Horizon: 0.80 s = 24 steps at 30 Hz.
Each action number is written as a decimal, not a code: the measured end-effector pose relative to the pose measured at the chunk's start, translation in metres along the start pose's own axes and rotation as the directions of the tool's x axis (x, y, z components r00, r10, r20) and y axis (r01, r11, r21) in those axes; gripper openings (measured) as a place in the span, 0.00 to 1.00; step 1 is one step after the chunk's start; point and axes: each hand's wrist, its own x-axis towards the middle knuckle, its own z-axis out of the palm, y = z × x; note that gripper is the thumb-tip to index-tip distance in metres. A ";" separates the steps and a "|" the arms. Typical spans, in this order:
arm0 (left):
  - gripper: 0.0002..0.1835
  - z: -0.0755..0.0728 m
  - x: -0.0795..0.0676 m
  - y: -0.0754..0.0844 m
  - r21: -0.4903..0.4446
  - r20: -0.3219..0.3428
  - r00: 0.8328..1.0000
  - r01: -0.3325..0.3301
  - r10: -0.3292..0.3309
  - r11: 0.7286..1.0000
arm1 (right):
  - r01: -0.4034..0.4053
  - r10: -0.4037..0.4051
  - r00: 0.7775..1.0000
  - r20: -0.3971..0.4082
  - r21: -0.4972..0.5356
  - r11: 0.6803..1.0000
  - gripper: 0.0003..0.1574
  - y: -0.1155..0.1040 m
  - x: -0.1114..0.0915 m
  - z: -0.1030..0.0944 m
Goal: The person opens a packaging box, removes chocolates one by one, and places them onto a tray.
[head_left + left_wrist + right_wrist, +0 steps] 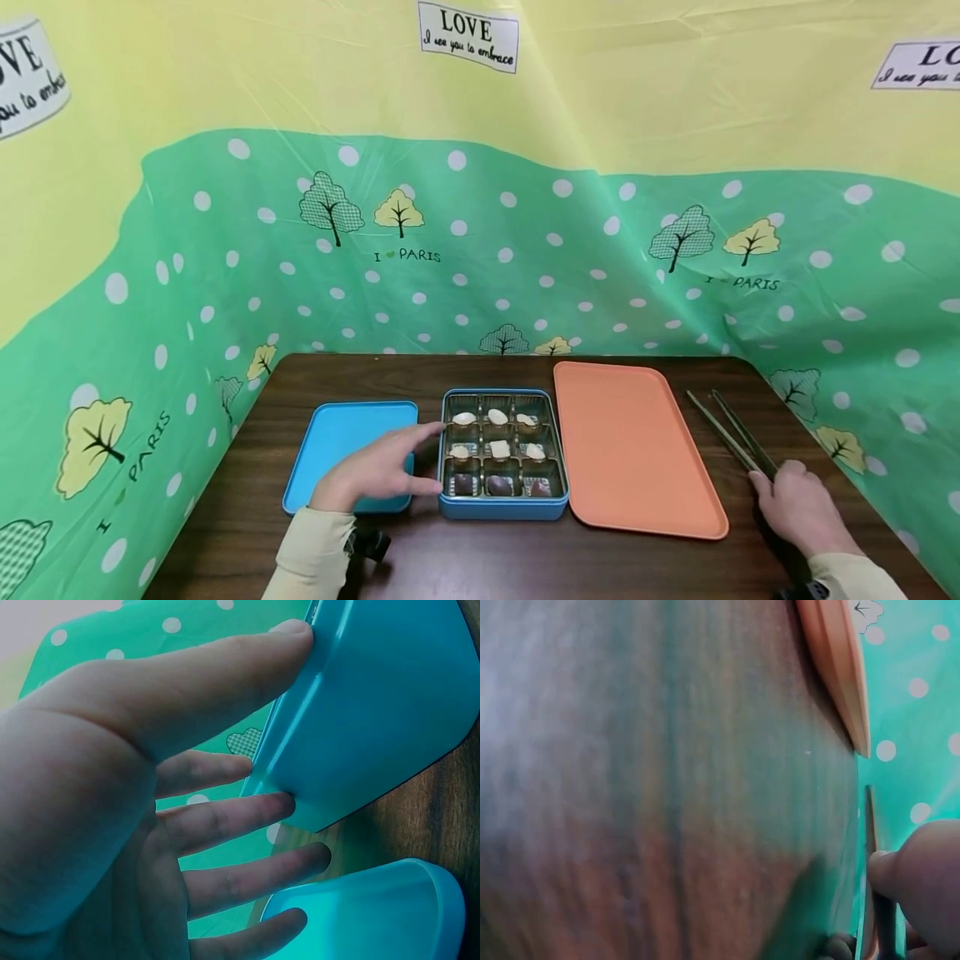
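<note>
A blue box (504, 510) stands mid-table, its dark divided tray holding white pieces (499, 450) in the back and middle rows and dark pieces (500, 485) in the front row. At its left side is my left hand (378, 468), thumb and fingers extended and spread. In the left wrist view the thumb tip meets the upper edge of the box (375, 712), with fingertips close along its wall. On the right, my right hand (802, 507) grips a pair of long, slim metal tongs (723, 432) by the near end, the two tips apart and pointing away from me.
An orange tray (637, 450) lies right against the box, between it and the tongs. To the left, partly under my left hand in the head view, is a blue lid (360, 425). Dark wooden table (480, 562); a green and yellow patterned curtain (480, 292) encloses its back and sides.
</note>
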 end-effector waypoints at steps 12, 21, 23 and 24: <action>0.49 0.000 0.001 -0.002 -0.007 0.002 1.000 0.000 0.000 1.000 | 0.121 -0.106 0.982 -0.153 0.094 0.988 0.36 -0.031 -0.007 -0.021; 0.49 0.000 0.000 -0.002 -0.006 0.001 1.000 -0.005 0.005 1.000 | 0.269 -0.260 0.927 -0.270 -0.004 0.963 0.32 -0.080 -0.012 -0.035; 0.49 0.000 0.001 -0.002 -0.007 0.002 1.000 -0.005 0.005 1.000 | 0.300 -0.290 0.919 -0.266 -0.002 0.954 0.33 -0.091 -0.014 -0.037; 0.49 0.000 0.001 -0.002 -0.007 0.002 1.000 -0.006 0.006 1.000 | 0.315 -0.303 0.915 -0.266 0.003 0.949 0.34 -0.096 -0.015 -0.038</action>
